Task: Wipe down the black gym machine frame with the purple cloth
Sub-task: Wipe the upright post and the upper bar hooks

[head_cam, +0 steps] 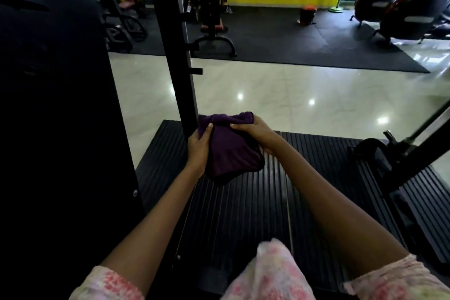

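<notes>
The purple cloth point(229, 151) is bunched between both hands, just right of the black upright post point(174, 56) of the gym machine frame. My left hand point(198, 147) grips the cloth's left side, thumb on top. My right hand point(254, 133) holds its upper right edge, fingers curled over the fabric. The cloth's lower part hangs loose above the ribbed black platform point(243, 214). The cloth's top left corner sits close against the post near its base.
A wide black panel point(53, 105) of the machine fills the left. A slanted black bar with a foot bracket point(399, 153) stands at the right. Beyond lie glossy tile floor point(292, 92), black mats, a bench point(211, 24) and exercise bikes point(401, 12).
</notes>
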Motion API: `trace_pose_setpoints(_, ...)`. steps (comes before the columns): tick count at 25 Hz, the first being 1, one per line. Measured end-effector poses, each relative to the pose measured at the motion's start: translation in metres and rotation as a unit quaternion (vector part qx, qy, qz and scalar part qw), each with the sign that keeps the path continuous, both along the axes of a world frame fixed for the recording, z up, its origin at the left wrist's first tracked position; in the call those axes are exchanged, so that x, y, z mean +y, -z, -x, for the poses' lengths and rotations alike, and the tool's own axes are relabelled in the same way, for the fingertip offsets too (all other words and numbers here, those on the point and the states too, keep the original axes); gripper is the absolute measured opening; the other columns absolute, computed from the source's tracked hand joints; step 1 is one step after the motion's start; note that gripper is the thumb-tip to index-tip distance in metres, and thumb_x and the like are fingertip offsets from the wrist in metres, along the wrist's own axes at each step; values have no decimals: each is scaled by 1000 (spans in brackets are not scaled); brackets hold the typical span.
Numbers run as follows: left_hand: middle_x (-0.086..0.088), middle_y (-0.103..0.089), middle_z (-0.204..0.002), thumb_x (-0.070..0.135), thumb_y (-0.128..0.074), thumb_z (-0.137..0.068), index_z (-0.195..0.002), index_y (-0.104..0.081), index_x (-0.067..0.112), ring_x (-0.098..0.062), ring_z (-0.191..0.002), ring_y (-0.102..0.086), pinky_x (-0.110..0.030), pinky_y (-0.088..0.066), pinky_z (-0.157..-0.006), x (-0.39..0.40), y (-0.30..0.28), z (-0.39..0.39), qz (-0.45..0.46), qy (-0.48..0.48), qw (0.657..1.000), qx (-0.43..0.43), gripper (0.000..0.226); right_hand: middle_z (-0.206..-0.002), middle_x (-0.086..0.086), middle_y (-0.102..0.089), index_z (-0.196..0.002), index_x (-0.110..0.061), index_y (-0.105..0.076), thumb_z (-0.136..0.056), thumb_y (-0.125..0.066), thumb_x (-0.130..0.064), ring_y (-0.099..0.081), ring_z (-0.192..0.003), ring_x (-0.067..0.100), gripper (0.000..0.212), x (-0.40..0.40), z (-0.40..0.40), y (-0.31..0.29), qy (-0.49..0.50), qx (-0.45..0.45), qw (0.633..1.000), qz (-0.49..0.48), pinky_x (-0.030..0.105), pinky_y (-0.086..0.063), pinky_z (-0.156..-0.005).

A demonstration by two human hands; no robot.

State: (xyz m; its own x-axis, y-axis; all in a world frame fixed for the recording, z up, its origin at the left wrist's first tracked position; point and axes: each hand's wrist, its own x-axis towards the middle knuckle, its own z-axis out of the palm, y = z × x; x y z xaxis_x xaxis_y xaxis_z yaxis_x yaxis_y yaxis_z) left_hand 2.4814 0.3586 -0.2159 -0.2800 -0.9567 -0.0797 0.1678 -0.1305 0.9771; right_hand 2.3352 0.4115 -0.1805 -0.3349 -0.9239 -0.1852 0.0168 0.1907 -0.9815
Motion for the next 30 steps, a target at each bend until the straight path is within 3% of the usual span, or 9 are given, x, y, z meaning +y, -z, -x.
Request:
trace_pose_setpoints(4,6,-67,-91,30,-55,-96,-92,-63,28,-8,-83,-64,-19,-53,-66,-34,-2,10,8,-16,1000,-16,9,-114,12,-64,-123,-5,-55,-84,-69,-13,-64,-93,17,42,-38,16,7,-18,-14,1000,-2,19,-53,-67)
trace_pose_setpoints(10,0,-68,-91,27,-56,-95,-90,-65,22,-13,-82,-65,-22,-55,-68,-104,-2,37,2,-92,996,-13,11,-97,2,-68,-105,-10,-63,-84,-70,-13,-65,-85,11,22,-129,59,1,-127,31,991,16,17,-54,-72)
trace_pose_setpoints(13,-2,-67,-87,28,-58,-95,-85,-65,19,-15,-79,-63,-23,-54,-68,-142,-8,55,-3,-175,984,-9,16,-97,2,-69,-97,-17,-66,-81,-73,-15,-66,-91,17,17,-189,78,-8,-193,39,980,31,27,-54,-79)
trace_pose_setpoints(17,-4,-69,-92,27,-58,-94,-88,-67,20,-22,-91,-63,-36,-51,-83,-178,-17,70,1,-256,967,-15,13,-106,16,-69,-108,-1,-66,-77,-75,-3,-65,-92,22,33,-251,100,-30,-284,102,953,37,37,-53,-88)
trace_pose_setpoints(20,2,-68,-92,20,-56,-95,-91,-66,21,-19,-92,-63,-29,-52,-81,-198,-32,73,36,-294,955,-32,11,-97,16,-66,-107,8,-63,-72,-76,3,-62,-89,21,38,-292,106,-43,-325,121,936,66,33,-52,-82)
trace_pose_setpoints(24,8,-64,-87,14,-52,-97,-98,-63,16,1,-73,-61,-10,-48,-62,-215,-36,72,43,-337,940,-40,11,-73,-1,-64,-81,-6,-64,-73,-74,6,-63,-61,2,18,-325,95,-38,-360,78,926,77,16,-51,-59)
trace_pose_setpoints(26,7,-64,-86,14,-52,-97,-92,-63,19,1,-72,-61,-11,-47,-61,-232,-36,71,39,-353,934,-36,14,-74,-1,-65,-79,-11,-64,-75,-74,3,-64,-59,1,18,-342,89,-32,-366,48,927,69,17,-52,-57)
trace_pose_setpoints(30,7,-62,-80,19,-56,-96,-80,-61,29,-2,-74,-57,-23,-45,-70,-278,-30,64,88,-415,902,-81,19,-75,-1,-73,-95,-8,-68,-83,-69,-8,-70,-69,9,12,-393,77,-34,-423,-16,906,23,21,-56,-65)
